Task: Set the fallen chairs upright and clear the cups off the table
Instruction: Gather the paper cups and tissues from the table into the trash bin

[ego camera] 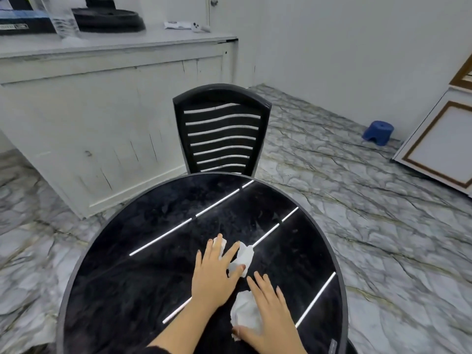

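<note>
A round black table (122, 264) fills the lower middle of the view. A black slatted chair (222, 131) stands upright at its far side. My left hand (213, 274) lies flat, fingers spread, pressing a crumpled white tissue (242, 256) onto the tabletop. My right hand (270, 310) also lies flat over a second white tissue (245, 315) nearer to me. No cup shows on the table. No fallen chair is in view.
A white cabinet (102, 111) stands behind the table on the left, with a clear plastic cup (63, 19), black weight plates (109, 19) and small items on top. A blue stool (379, 131) sits on the marble floor at right, near a leaning white framed panel (441, 146).
</note>
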The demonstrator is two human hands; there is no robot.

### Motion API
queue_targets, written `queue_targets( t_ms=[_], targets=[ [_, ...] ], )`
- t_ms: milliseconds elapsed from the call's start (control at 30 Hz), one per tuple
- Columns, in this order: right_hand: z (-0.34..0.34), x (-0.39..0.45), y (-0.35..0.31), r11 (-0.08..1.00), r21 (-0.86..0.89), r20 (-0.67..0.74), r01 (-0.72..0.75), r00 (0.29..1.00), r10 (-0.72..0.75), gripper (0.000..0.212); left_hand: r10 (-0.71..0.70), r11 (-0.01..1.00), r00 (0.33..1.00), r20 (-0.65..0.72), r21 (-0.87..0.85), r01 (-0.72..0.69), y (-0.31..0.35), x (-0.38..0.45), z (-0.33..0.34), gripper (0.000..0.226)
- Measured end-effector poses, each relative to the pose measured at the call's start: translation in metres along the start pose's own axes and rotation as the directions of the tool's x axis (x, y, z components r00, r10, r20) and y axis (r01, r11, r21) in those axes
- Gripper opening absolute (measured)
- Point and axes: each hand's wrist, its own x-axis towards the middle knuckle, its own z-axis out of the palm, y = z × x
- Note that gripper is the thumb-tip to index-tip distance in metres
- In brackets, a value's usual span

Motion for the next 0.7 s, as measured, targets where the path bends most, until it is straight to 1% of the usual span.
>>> queue_targets(
  t_ms=[167, 267, 367, 433, 500, 533, 600, 700],
  targets=[
    [0.007, 0.000, 0.007, 0.999, -0.026, -0.048, 0.027, 0.998, -0.028, 0.073, 0.054, 0.992, 0.999, -0.008, 0.117, -0.052, -0.003, 0.001, 0.008, 0.046],
    [0.011, 0.002, 0.007, 0.999, -0.030, -0.080, 0.020, 0.997, -0.022, 0.059, 0.073, 0.991, 0.997, -0.036, 0.113, -0.068, -0.003, 0.001, 0.008, 0.046],
    [0.012, 0.003, 0.006, 0.999, 0.038, -0.106, 0.021, 0.994, -0.017, 0.050, 0.044, 0.999, 0.996, -0.074, 0.032, -0.042, -0.008, -0.002, 0.005, 0.046],
    [0.009, -0.001, 0.002, 0.981, 0.186, -0.155, 0.046, 0.988, -0.017, 0.048, -0.003, 0.999, 0.998, -0.067, -0.054, -0.001, -0.014, -0.007, 0.001, 0.045],
    [0.004, -0.005, -0.007, 0.922, 0.383, -0.196, 0.055, 0.980, 0.023, 0.050, -0.084, 0.973, 0.994, -0.075, -0.220, 0.066, -0.018, -0.015, -0.007, 0.043],
    [0.003, -0.007, -0.013, 0.892, 0.447, -0.199, 0.060, 0.979, 0.034, 0.051, -0.118, 0.949, 0.989, -0.091, -0.304, 0.085, -0.021, -0.020, -0.013, 0.042],
    [0.003, -0.007, -0.031, 0.875, 0.475, -0.204, 0.094, 0.979, 0.006, 0.052, -0.178, 0.900, 0.974, -0.144, -0.424, 0.102, -0.031, -0.034, -0.029, 0.040],
    [0.007, -0.002, -0.071, 0.860, 0.471, -0.195, 0.197, 0.974, -0.117, 0.049, -0.265, 0.866, 0.937, -0.229, -0.484, 0.127, -0.060, -0.064, -0.060, 0.038]
  ],
)
